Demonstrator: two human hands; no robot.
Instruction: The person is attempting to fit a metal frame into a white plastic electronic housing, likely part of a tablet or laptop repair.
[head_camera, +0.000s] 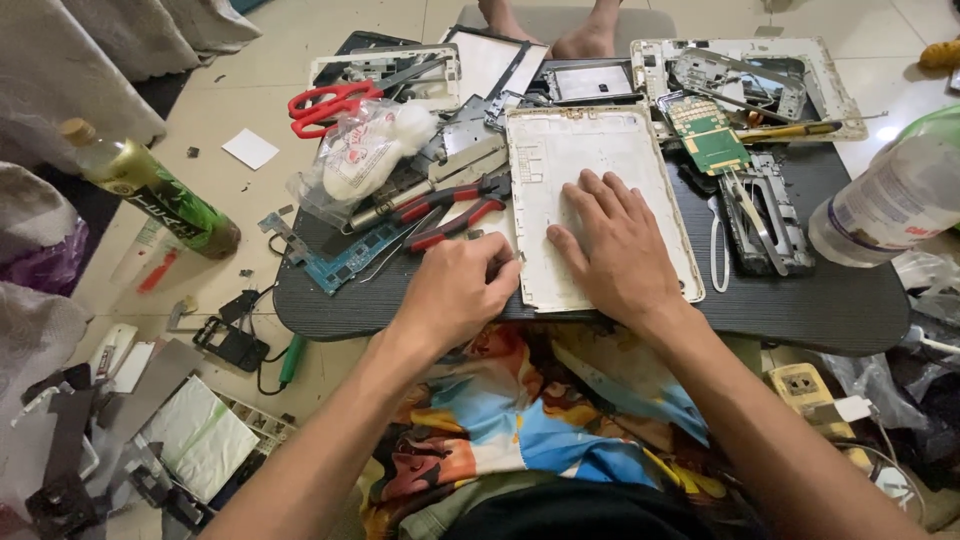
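A white tablet back shell (600, 160) lies inside-up in the middle of a dark lap table (800, 300). My right hand (618, 250) rests flat on its lower half, fingers spread, holding nothing. My left hand (460, 290) is curled into a loose fist at the shell's lower left edge, fingertips pressed against the rim; whether a small tool is pinched in it cannot be told. Red-handled pliers (455, 210) lie just beyond the left hand, next to a blue circuit board (345, 262).
Red scissors (325, 105), a bag of cotton (370, 150), a green circuit board (705, 135), white tweezers (718, 250) and opened tablet frames (745, 75) crowd the table. A green bottle (160, 190) lies on the floor at left, a clear bottle (890, 200) stands right. Someone's bare feet (590, 35) are beyond the table.
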